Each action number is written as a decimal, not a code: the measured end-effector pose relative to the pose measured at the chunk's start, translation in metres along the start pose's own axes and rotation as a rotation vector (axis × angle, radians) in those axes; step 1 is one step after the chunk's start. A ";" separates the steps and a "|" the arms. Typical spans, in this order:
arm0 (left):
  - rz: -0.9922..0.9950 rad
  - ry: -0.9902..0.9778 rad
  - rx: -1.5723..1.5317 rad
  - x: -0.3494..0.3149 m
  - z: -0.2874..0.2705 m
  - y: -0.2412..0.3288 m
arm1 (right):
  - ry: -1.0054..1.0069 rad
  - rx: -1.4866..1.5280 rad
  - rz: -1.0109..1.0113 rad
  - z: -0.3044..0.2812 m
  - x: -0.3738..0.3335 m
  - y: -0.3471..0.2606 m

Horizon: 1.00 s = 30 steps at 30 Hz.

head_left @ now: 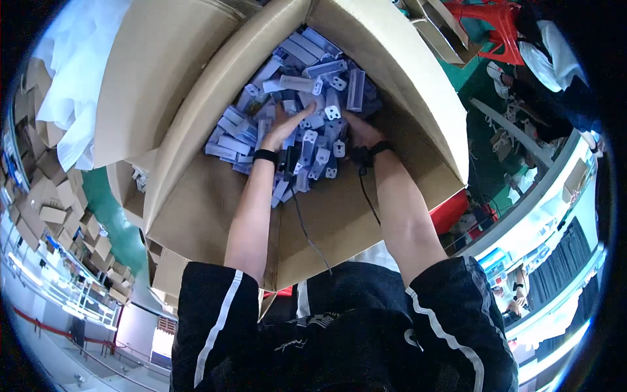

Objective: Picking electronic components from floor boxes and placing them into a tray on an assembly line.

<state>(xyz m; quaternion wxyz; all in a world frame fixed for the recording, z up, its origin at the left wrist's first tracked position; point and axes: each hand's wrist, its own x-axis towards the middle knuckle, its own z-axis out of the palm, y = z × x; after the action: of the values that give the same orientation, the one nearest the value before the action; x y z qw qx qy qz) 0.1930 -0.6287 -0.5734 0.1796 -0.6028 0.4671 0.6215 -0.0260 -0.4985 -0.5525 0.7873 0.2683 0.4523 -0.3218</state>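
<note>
Both my arms reach down into a deep cardboard box (pixel 209 202) that holds a heap of pale, translucent plastic housings (pixel 304 83), many with small holes in their end faces. My left hand (pixel 287 125) lies among the housings on the left part of the heap, thumb and fingers spread apart. At the heap's right side, my right hand (pixel 361 129) is partly in shadow, its visible fingers stretched toward the housings. Nothing plainly sits in either grasp. Each wrist wears a black band with a small dark device and a cable (pixel 307 228).
The box's raised flaps (pixel 392 52) surround my arms. White plastic sheeting (pixel 85 85) hangs at the far left. A red stool (pixel 486 23) and a person (pixel 555 59) are at the upper right. Several cardboard boxes (pixel 52 202) are piled at the left. A worktable (pixel 555 228) runs along the right.
</note>
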 end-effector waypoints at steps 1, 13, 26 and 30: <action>-0.007 0.013 -0.024 -0.005 -0.010 -0.028 | -0.001 0.037 0.133 0.031 -0.018 -0.002; -0.041 0.045 -0.166 -0.036 0.015 0.089 | -0.150 0.908 0.640 -0.044 0.040 -0.019; 0.177 0.202 -0.224 -0.068 0.005 0.078 | -0.094 0.194 -0.081 0.023 0.000 0.018; 0.219 0.069 -0.250 -0.126 -0.006 0.099 | -0.055 0.309 -0.039 0.064 -0.056 0.019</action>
<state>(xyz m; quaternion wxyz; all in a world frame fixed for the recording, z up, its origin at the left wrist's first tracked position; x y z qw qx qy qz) 0.1446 -0.6402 -0.4211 0.0184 -0.5870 0.4547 0.6695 0.0014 -0.5164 -0.4721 0.7424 0.3682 0.3809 -0.4101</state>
